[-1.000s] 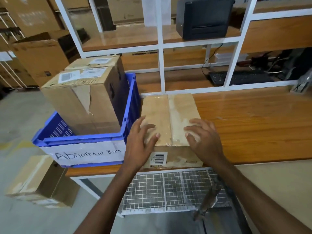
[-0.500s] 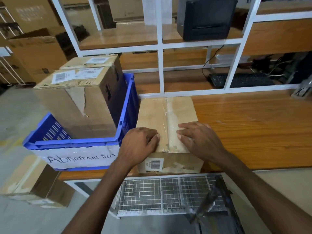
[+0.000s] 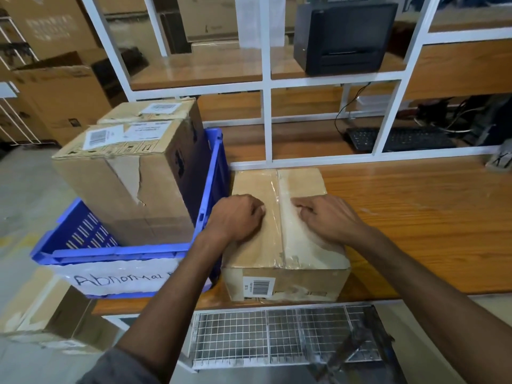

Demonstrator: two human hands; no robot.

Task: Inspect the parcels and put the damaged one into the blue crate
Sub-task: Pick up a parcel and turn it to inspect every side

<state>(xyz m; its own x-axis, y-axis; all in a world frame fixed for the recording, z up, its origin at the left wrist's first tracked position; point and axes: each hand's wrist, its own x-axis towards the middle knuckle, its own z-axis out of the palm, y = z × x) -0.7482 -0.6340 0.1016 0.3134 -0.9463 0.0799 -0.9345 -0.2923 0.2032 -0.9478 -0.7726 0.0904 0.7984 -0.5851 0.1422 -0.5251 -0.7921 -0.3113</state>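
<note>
**Two parcels in the crate, one on the counter**

The blue crate sits at the left end of the counter and holds two cardboard parcels, both taller than its walls. The front parcel has a strip of outer paper torn from its near face. White labels with a barcode lie on its top, the print too small to read. The rear parcel stands directly behind it and carries one white barcode label. A white sheet on the crate's near wall reads "Abnormal"; a forearm hides the rest.

The third parcel lies on the counter just beside the crate's right wall. Clear tape runs along its top seam. A barcode sticker is fixed to its near face, digits unreadable. The left hand and right hand rest on its top, apart, one on each side of the tape. The fingers of both are curled under against the cardboard.
</note>
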